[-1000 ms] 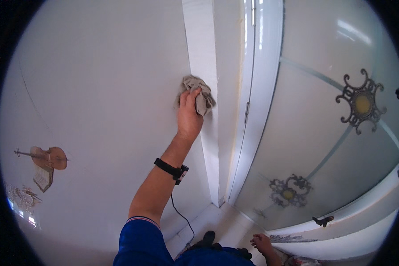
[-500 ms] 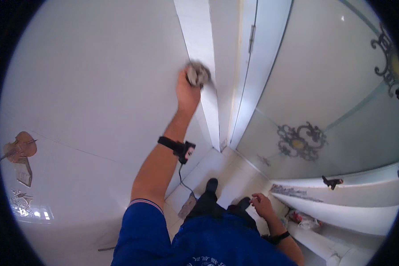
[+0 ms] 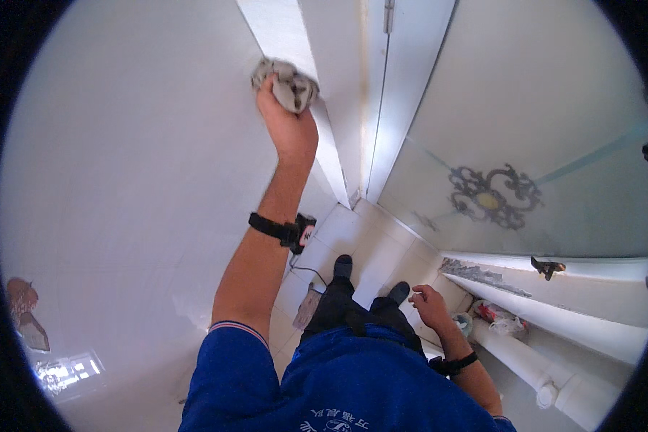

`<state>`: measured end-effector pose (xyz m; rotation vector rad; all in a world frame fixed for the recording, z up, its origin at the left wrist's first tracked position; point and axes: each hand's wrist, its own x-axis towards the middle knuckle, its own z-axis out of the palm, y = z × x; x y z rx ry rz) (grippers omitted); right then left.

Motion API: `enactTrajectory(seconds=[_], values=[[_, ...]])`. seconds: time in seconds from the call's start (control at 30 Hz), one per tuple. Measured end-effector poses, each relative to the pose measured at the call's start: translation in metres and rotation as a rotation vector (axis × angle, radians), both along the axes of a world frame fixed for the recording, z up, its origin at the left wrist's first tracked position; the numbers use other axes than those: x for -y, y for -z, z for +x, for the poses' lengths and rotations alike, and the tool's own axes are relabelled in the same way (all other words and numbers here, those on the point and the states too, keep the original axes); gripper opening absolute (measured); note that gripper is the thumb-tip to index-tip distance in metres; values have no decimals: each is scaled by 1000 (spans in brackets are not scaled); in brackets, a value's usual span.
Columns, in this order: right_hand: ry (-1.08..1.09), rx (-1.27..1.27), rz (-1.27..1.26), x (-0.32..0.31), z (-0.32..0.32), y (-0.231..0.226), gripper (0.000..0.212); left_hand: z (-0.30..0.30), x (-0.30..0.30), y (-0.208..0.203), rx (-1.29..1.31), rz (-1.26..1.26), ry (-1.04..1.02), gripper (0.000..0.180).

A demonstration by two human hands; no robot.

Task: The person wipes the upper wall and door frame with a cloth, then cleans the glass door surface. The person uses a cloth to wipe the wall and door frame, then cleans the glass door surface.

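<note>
My left hand (image 3: pixel 286 122) is raised high and closed around a crumpled grey cloth (image 3: pixel 295 90). The cloth lies against the white trim strip (image 3: pixel 284 29) and the edge of the pale glossy wall (image 3: pixel 137 158) beside it. Low on the right, my right hand (image 3: pixel 430 308) hangs by my leg with loosely bent fingers somewhat apart, and nothing shows in it. Black straps circle both forearms, and the left one carries a small black device (image 3: pixel 304 234) with a cable.
A frosted glass panel (image 3: pixel 554 86) with a scroll ornament (image 3: pixel 493 196) stands on the right. Below it are a white ledge (image 3: pixel 554 306), a dark metal catch (image 3: pixel 547 268), white pipes (image 3: pixel 515 356) and plastic bags (image 3: pixel 507 320). My feet stand on tiled floor (image 3: pixel 381 241).
My left hand has moved up and to the left in view with the cloth, along the trim. The whole view has shifted slightly. My right hand still hangs low.
</note>
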<state>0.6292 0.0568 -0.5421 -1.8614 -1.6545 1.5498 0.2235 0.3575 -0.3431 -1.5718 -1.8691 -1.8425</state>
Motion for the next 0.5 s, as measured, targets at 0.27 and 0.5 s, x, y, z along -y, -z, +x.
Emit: enactTrajectory(seconds=[0.27,0.5], values=[[79,43,-61,-9,-9,-6,38,12,10,164,406,-436,68,60],[93,112,-89,-3,-18,-4,36,-11,-5,266,515,-848,-2,50]])
